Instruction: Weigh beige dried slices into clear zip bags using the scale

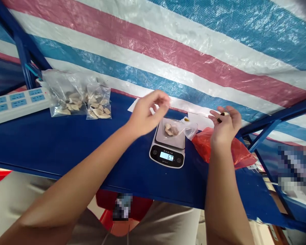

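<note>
The two hands are well apart, raised over the far part of the surface (127, 163). The left hand (144, 115) is loosely curled, thumb and fingers bent toward each other with a gap inside the curve, and nothing shows in its grasp; it hovers by the far left corner of the scale (165, 164). The right hand (225, 128), farther right, has its fingers bent around a small piece (224, 114), pale with a dark part, pinched near the fingertips.

Between the hands, on the scale's platform, lies a clear bag (180, 131) with a few pale pieces (169, 129) inside, its loose end trailing off to the right. The lit display (166, 156) on the near side shows a 6 and a 7. Just right of the scale, a red plastic bag (200, 144) spreads beneath and past the right forearm. A white paper (200, 120) lies on the far side, between the scale and the right hand.

Well to the left stand a larger clear bag (57, 90) and a smaller clear bag (99, 93), side by side, both with pale pieces at the bottom. At the left edge is a white power strip (17, 110) with blue sockets. A striped sheet (153, 41) hangs behind everything.
</note>
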A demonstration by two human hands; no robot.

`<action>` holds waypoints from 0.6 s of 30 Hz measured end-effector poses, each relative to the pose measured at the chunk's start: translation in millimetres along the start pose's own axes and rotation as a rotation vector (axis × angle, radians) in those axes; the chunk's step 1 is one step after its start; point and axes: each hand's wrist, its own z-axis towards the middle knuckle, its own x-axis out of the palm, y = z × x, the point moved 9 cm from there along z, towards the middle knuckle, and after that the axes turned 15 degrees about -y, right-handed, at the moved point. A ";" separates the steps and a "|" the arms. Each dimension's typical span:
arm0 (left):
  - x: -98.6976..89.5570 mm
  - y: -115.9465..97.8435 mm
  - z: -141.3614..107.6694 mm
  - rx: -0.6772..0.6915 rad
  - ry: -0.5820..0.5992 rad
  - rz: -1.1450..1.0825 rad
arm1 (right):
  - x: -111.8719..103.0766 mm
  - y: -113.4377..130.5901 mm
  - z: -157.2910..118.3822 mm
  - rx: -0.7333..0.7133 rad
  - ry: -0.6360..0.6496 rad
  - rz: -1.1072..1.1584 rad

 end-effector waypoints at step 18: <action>42.9 47.6 -57.5 0.140 0.452 0.307 | -2.9 -29.2 -63.4 0.463 0.862 -0.574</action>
